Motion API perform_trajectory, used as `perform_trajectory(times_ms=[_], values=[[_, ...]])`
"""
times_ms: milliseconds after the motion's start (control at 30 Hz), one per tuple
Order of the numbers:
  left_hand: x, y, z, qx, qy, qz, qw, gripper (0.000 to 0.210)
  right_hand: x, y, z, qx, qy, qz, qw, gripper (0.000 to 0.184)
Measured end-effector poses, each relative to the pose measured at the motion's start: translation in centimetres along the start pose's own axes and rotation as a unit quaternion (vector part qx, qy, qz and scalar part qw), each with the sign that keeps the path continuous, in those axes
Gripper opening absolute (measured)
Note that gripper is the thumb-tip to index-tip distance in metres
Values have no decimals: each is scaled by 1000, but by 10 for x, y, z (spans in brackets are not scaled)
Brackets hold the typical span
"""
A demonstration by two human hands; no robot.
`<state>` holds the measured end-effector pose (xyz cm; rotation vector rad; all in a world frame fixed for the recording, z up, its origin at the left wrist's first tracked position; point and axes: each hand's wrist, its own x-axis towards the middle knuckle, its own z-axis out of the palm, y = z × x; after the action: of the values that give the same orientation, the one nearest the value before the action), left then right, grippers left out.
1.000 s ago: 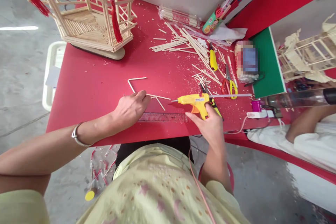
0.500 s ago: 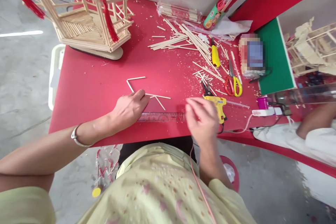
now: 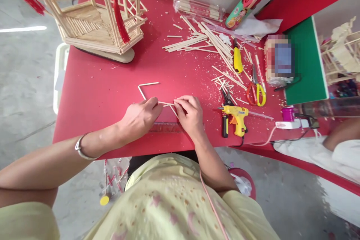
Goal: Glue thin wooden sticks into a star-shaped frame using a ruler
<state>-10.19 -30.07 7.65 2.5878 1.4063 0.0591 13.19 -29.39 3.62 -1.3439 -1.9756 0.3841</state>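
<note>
Thin wooden sticks joined in an angled frame [image 3: 143,92] lie on the red table in front of me. My left hand [image 3: 142,115] is closed, its fingertips pinching the frame near its middle joint. At the other end of the same horizontal stick [image 3: 166,103], my right hand [image 3: 191,115] is closed too, thumb and fingers on the stick's tip. A slanting stick below runs partly under the right fingers. Just under both hands lies a clear ruler [image 3: 165,127], partly covered by them.
Right of my hands lie a yellow glue gun [image 3: 237,116], black-handled pliers [image 3: 225,125], scissors [image 3: 256,90] and a yellow cutter [image 3: 237,60]. Loose sticks [image 3: 194,43] are scattered behind. A stick-built pavilion model [image 3: 98,26] stands at back left. Another person's arm [image 3: 341,133] shows far right.
My right hand has moved left from beside the glue gun to the stick's end and closed on it. My left hand has stayed on the frame.
</note>
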Motion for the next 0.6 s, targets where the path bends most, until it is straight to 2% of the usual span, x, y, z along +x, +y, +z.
perform_trajectory(times_ms=[367,600], values=[[2,2,-6,-7,-30,-15,999,34,0,3,5,-20,-10,7,1000,22],[2,2,-5,-3,-10,-11,1000,36,2,1,3,-31,-24,19,999,23]])
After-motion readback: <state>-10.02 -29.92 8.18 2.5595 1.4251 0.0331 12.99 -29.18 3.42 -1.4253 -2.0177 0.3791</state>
